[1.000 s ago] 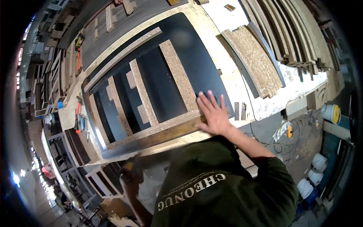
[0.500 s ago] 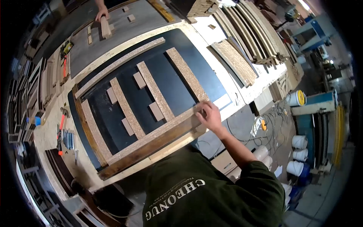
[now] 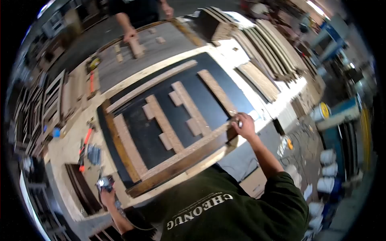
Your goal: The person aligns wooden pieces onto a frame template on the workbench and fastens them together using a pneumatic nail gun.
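Observation:
My left hand [image 3: 107, 196] is wrapped around a silver-and-black hand tool [image 3: 105, 183] at the table's left edge; its exact kind is unclear. At the near right corner of a particleboard frame, my right hand [image 3: 245, 126] is closed, fingers curled, with a small whitish spot between them. Beneath it, the front particleboard strip [image 3: 187, 152] meets the right crosspiece [image 3: 217, 92]. Two middle crosspieces [image 3: 164, 122] have small blocks [image 3: 194, 127] against their sides. The frame lies on a dark panel [image 3: 161, 156], with a brown wooden bar [image 3: 177, 170] along its front.
Across the table, another person's hand [image 3: 130, 35] touches a wooden block [image 3: 136, 49]. A hammer with an orange handle [image 3: 85, 148] lies left, beside bundled nail or staple strips [image 3: 94, 154]. Board stacks [image 3: 269, 50] stand at the right. Cables [image 3: 299, 140] and white buckets [image 3: 327, 156] are on the floor.
The camera view has shifted, so the table appears lower and further right. My left hand has come into view holding the tool. My right hand stays at the frame's corner.

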A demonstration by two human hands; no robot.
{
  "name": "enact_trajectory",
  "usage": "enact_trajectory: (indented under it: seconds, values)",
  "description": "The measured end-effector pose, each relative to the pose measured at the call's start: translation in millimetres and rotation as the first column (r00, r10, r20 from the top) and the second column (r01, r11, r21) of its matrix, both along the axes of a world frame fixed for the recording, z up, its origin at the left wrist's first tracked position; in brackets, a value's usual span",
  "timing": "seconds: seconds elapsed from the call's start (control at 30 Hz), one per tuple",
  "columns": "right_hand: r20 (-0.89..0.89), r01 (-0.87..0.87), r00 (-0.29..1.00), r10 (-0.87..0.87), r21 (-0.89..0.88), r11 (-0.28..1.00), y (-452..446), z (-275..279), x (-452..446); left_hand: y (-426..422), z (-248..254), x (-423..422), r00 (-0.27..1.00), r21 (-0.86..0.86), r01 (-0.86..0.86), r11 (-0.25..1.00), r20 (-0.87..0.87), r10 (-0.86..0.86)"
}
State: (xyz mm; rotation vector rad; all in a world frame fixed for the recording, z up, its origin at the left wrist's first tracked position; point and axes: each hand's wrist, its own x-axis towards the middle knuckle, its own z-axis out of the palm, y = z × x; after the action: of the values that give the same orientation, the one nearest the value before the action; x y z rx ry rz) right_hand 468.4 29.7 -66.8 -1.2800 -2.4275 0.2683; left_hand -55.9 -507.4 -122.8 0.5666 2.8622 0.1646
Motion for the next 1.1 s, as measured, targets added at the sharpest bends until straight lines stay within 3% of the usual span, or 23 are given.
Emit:
enact_trajectory:
  seconds: [0.03, 0.1, 0.13, 0.17, 0.2, 0.23, 0.3, 0.37, 0.43, 0.47, 0.5, 0.53, 0.63, 0.7, 0.77, 0.87, 0.97, 1.03, 1.1]
  values:
    - [-0.069, 0.017, 0.997, -0.017, 0.004, 1.000, 7, 0, -9, 20, 27, 14, 0.999, -0.168, -0.016, 0.986, -0.049, 0.008]
    - [-0.106, 0.062, 0.992, -0.065, -0.038, 0.997, 25, -2, -27, 48, 66, 22, 0.995, -0.275, -0.049, 0.960, -0.101, 0.022]
    - [-0.076, 0.075, 0.994, -0.076, -0.011, 0.997, 34, -3, -35, 62, 76, 29, 0.974, -0.217, -0.080, 0.973, -0.225, 0.030]
    - [-0.044, 0.091, 0.995, -0.090, 0.018, 0.996, 44, -5, -44, 83, 96, 42, 0.971, 0.006, -0.073, 0.997, -0.226, 0.072]
    - [-0.023, 0.154, 0.988, -0.154, 0.010, 0.988, 53, -10, -52, 97, 93, 40, 0.986, -0.045, -0.051, 0.998, -0.162, 0.043]
    - [0.000, 0.223, 0.975, -0.223, 0.004, 0.975, 62, -15, -60, 108, 88, 43, 0.993, 0.100, 0.020, 0.995, -0.120, -0.008]
    - [0.072, 0.325, 0.945, -0.320, -0.065, 0.943, 79, -23, -76, 142, 83, 58, 0.999, 0.234, 0.041, 0.971, -0.025, -0.036]
    - [0.083, 0.280, 0.957, -0.277, -0.028, 0.960, 87, -16, -107, 169, 66, 57, 0.990, 0.323, 0.131, 0.937, -0.003, -0.138]
    - [-0.071, 0.070, 0.995, -0.069, 0.008, 0.998, 97, -18, -150, 197, 51, 61, 0.982, 0.386, 0.187, 0.903, -0.096, -0.162]
    - [-0.029, -0.021, 0.999, 0.019, -0.077, 0.997, 78, 25, -180, 211, 41, 65, 0.983, 0.392, 0.177, 0.903, -0.108, -0.146]
    - [-0.171, -0.144, 0.974, 0.147, 0.028, 0.989, 93, -13, -208, 224, 30, 71, 0.980, 0.384, 0.182, 0.905, -0.151, -0.133]
    - [-0.161, -0.242, 0.953, 0.258, 0.118, 0.963, 94, -15, -234, 234, 23, 77, 0.974, 0.375, 0.186, 0.908, -0.192, -0.121]
    - [-0.190, -0.358, 0.912, 0.364, 0.066, 0.931, 74, -3, -314, 246, 18, 90, 0.957, 0.367, 0.187, 0.911, -0.276, -0.085]
    - [-0.060, -0.328, 0.944, 0.323, -0.099, 0.940, 61, 16, -355, 245, 18, 86, 0.958, 0.396, 0.191, 0.898, -0.275, -0.083]
    - [-0.082, -0.416, 0.906, 0.415, 0.017, 0.909, 71, -16, -398, 243, 18, 89, 0.962, 0.433, 0.184, 0.883, -0.264, -0.071]
    - [0.021, -0.512, 0.857, 0.515, -0.070, 0.856, 73, -19, -447, 244, 22, 84, 0.974, 0.439, 0.167, 0.883, -0.211, -0.080]
    - [0.051, -0.585, 0.805, 0.591, -0.099, 0.805, 71, -23, -474, 244, 30, 84, 0.984, 0.456, 0.139, 0.879, -0.167, -0.069]
    - [0.025, -0.599, 0.776, 0.630, -0.278, 0.750, 76, -20, -481, 245, 33, 84, 0.988, 0.456, 0.113, 0.883, -0.147, -0.050]
    - [0.014, -0.624, 0.767, 0.641, -0.213, 0.752, 77, -18, -475, 245, 35, 85, 0.992, 0.457, 0.085, 0.886, -0.125, -0.031]
